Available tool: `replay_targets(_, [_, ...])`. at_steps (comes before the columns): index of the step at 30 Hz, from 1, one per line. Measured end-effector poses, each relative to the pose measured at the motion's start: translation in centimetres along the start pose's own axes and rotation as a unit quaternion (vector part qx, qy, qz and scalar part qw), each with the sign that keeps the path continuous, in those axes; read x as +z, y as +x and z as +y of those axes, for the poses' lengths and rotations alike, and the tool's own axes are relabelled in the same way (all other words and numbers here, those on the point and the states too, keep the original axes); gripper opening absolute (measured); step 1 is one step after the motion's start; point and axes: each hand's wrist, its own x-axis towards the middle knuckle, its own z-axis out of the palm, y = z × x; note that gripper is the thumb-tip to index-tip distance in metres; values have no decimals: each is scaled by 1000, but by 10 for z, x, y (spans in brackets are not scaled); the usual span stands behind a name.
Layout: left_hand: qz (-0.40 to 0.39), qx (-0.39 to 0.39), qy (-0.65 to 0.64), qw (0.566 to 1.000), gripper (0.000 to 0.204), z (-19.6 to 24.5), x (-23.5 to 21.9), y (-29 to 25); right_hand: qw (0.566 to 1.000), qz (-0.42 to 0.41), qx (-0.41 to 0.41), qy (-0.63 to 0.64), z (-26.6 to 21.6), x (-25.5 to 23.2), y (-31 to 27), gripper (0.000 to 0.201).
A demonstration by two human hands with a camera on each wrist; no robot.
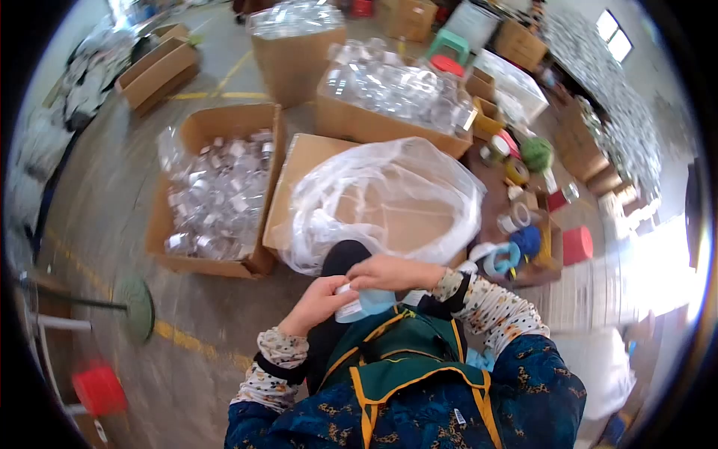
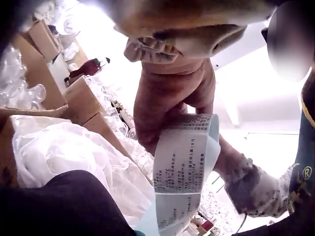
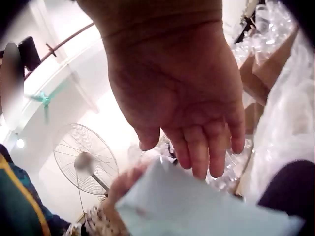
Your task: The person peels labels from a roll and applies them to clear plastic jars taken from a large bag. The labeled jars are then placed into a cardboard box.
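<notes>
A strip of printed white labels with pale blue backing (image 1: 350,305) hangs in a loop over the person's lap. The left hand (image 1: 318,301) grips it at its upper edge. In the left wrist view small dark print covers the looped strip (image 2: 179,162), and the left hand (image 2: 172,93) is curled at its top. The right hand (image 1: 396,272) reaches across beside the left fingers. Seen from the right wrist, the right hand (image 3: 177,93) has its fingers loosely extended above the pale blue backing (image 3: 192,206), with nothing visibly pinched.
Ahead lies a carton with a clear plastic bag (image 1: 460,183) on top. Boxes of clear bottles (image 1: 224,194) stand left and behind. Tape rolls and a blue roll (image 1: 526,241) sit at the right. A round green stand base (image 1: 134,309) and red stool (image 1: 99,389) are at the left.
</notes>
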Motion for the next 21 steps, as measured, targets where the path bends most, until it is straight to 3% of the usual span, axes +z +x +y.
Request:
replay_targets(1, [-13, 17, 103, 994, 17, 6, -2, 4, 998, -8, 62, 10, -5, 4, -18, 29])
replay_targets(2, [-9, 5, 148, 989, 21, 14, 6, 6, 996, 11, 74, 55, 3, 13, -34, 27])
replay_targets(5, [-74, -20, 173, 982, 20, 12, 35, 14, 973, 77, 82, 201, 5, 37, -84, 26])
replay_targets(7, [-123, -15, 98, 987, 15, 1, 56, 22, 954, 137, 100, 245, -5, 48, -113, 26])
replay_targets(9, [-141, -41, -6, 989, 14, -2, 77, 36, 924, 232, 70, 298, -3, 56, -136, 28])
replay_targets(10, [-168, -48, 4, 985, 14, -3, 90, 40, 911, 275, 50, 304, -6, 60, -147, 29])
replay_targets(12, [-177, -69, -130, 973, 14, -5, 112, 48, 882, 335, 59, 327, -8, 68, -167, 29])
replay_targets(13, [-199, -77, -116, 970, 14, -5, 121, 52, 861, 366, 61, 346, -9, 72, -176, 29])
replay_targets(17, [-254, -100, -79, 959, 13, -5, 144, 72, 850, 469, 108, 213, -13, 85, -211, 27])
replay_targets(19, [-155, -115, -120, 974, 9, 1, 155, 76, 854, 481, 142, 142, -19, 95, -246, 25])
replay_targets(21, [-107, -92, -184, 973, 6, -14, 145, 100, 799, 572, 174, 67, -7, 115, -298, 22])
